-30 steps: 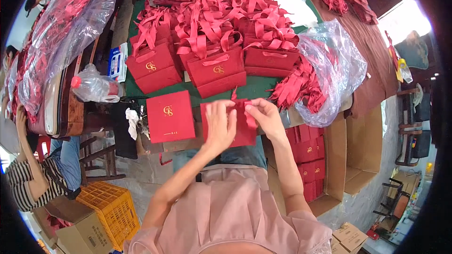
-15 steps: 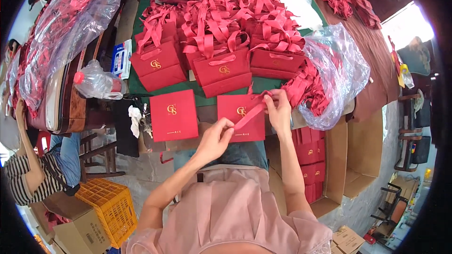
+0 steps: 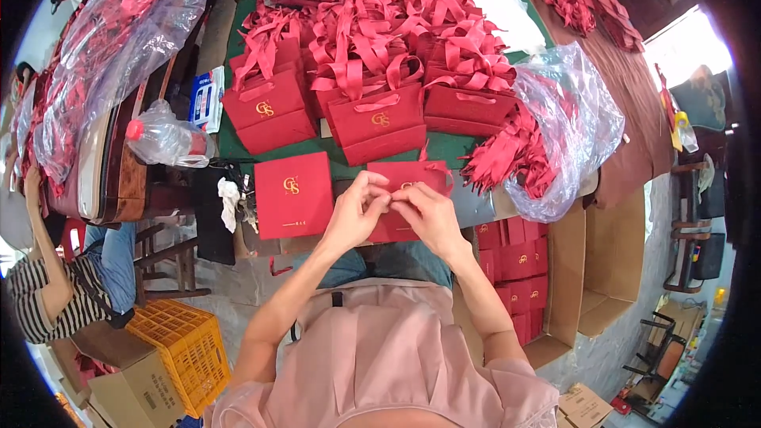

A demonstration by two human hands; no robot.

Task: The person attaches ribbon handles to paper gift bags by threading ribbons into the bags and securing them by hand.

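Note:
My left hand (image 3: pixel 358 210) and my right hand (image 3: pixel 430 218) meet fingertip to fingertip over a flat red paper bag (image 3: pixel 388 232) at the table's near edge. Both are closed in a pinch on a red ribbon (image 3: pixel 449 181), which loops out beyond my right hand; the bit between the fingertips is mostly hidden. Left of my hands, another flat red bag (image 3: pixel 293 210) with a gold emblem lies face up. Farther back, upright red bags (image 3: pixel 379 127) with ribbon handles stand in packed rows.
A clear plastic bag (image 3: pixel 583 123) and loose red ribbons (image 3: pixel 511 150) lie at the right. At the left are a plastic bottle (image 3: pixel 170 139) and a blue-white packet (image 3: pixel 206 99). A carton of red bags (image 3: pixel 519 261) stands below the table's right side. A person in stripes (image 3: pixel 47 293) sits at far left.
My right hand has come down and left to meet my left hand, which shifted slightly up. The ribbon stretched between them is now mostly covered by the fingers.

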